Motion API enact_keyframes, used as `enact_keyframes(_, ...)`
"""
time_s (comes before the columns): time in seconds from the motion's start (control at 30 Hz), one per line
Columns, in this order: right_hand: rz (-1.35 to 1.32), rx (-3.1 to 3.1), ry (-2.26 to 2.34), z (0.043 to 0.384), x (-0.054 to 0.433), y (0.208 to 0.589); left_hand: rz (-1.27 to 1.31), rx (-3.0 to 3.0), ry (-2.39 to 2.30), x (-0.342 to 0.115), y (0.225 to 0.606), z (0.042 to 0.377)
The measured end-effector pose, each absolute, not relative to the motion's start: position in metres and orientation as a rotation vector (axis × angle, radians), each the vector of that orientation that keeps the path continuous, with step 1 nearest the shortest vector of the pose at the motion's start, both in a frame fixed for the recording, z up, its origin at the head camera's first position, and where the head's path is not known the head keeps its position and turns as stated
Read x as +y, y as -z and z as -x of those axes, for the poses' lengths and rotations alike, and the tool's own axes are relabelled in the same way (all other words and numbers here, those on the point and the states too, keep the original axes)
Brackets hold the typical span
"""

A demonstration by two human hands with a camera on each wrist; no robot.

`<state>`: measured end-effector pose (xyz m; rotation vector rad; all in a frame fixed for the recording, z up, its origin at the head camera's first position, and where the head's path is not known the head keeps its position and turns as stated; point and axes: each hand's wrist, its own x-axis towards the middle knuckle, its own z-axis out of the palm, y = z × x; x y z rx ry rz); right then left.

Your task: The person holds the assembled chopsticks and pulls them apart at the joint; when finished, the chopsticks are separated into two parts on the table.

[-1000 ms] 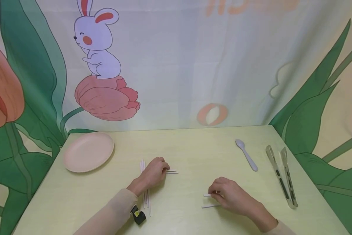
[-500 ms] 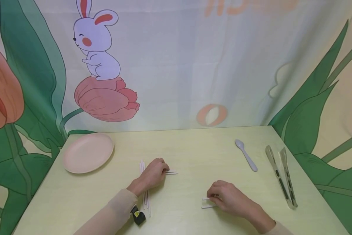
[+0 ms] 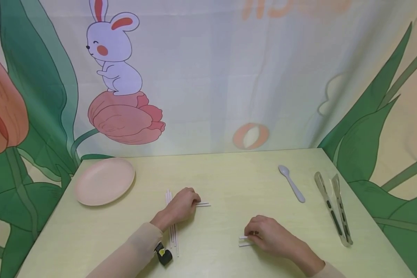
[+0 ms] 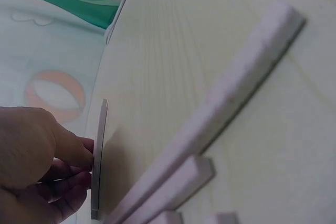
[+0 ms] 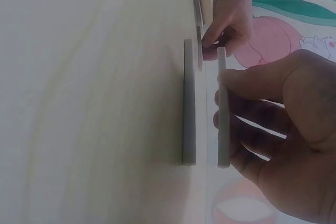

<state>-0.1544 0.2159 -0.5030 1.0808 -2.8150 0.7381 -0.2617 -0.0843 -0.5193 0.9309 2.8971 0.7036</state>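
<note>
My left hand (image 3: 181, 205) pinches a pale chopstick (image 4: 98, 161); in the head view two thin tips (image 3: 204, 204) stick out to the right of its fingers. Beneath that wrist lie several more chopsticks (image 3: 174, 235), pointing away from me. With thumb and fingertips my right hand (image 3: 272, 236) holds another pale chopstick (image 5: 223, 108) a little above the table. A second chopstick (image 5: 189, 103) lies on the tabletop beside it, roughly parallel, with a gap between them. My right hand hides most of both in the head view.
A pale pink plate (image 3: 105, 181) sits at the table's back left. A light spoon (image 3: 292, 183) lies at the back right, and metal tongs (image 3: 333, 210) lie along the right side. Behind the table (image 3: 222, 247) hangs a printed curtain (image 3: 201, 77).
My right hand has come slightly nearer and to the left. Its chopstick is now closer to the one lying beside it. My left hand has stayed almost still.
</note>
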Motion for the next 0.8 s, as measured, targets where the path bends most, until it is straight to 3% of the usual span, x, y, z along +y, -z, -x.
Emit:
enact_keyframes(0.43,-1.095,-2.806,-0.742,0.156,0.215,0.504,-0.938,2.962,-0.738,-0.09,0.509,0.26)
enact_keyframes(0.8,-1.081,-2.829,-0.736,0.156,0.217,0.507,-0.792,3.093,-0.831,-0.108,0.486,0.234)
